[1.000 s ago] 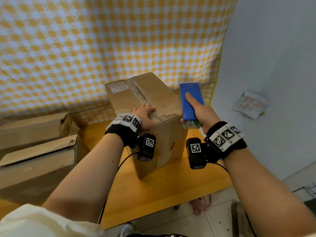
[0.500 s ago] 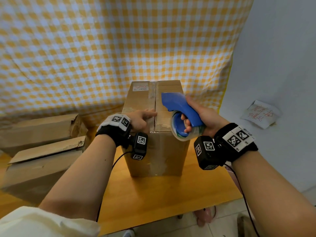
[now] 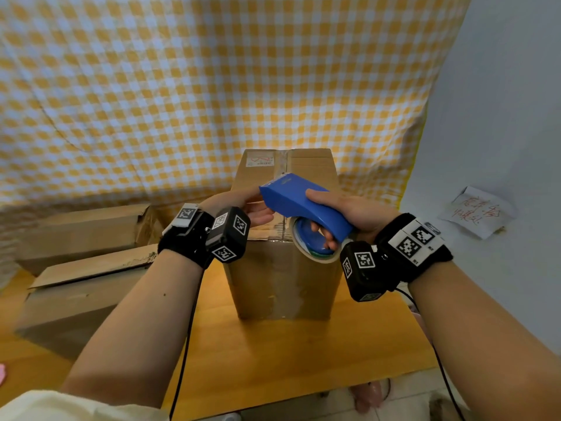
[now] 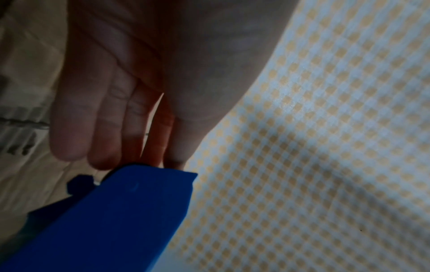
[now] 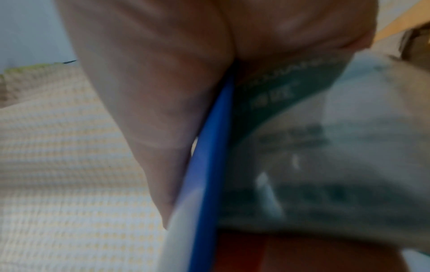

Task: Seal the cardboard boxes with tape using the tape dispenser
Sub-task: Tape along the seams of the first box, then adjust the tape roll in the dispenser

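Observation:
A tall cardboard box [image 3: 282, 278] stands upright on the wooden table [image 3: 288, 360], an old tape strip running along its top seam. My right hand [image 3: 349, 208] grips the blue tape dispenser [image 3: 300, 205] just above the box's near top edge, fingers curled through the tape roll [image 3: 315, 250]. My left hand [image 3: 258, 212] reaches in from the left to the dispenser's front end. In the left wrist view the fingers [image 4: 102, 119] lie straight, their tips touching the front edge of the dispenser [image 4: 116, 220]. No tape shows between them. The right wrist view shows my right hand [image 5: 163, 92] against the dispenser's blue edge [image 5: 209, 165] and the roll [image 5: 302, 165].
Two more cardboard boxes [image 3: 85, 226] [image 3: 82, 299] lie at the left of the table, flaps loose. A yellow checked cloth [image 3: 212, 86] hangs behind. A grey wall with a paper note [image 3: 476, 211] is on the right. The table's front edge runs just below my forearms.
The box has been turned square to me. My left hand left the box top and moved to the dispenser's front end. My right hand brought the dispenser leftward over the box top.

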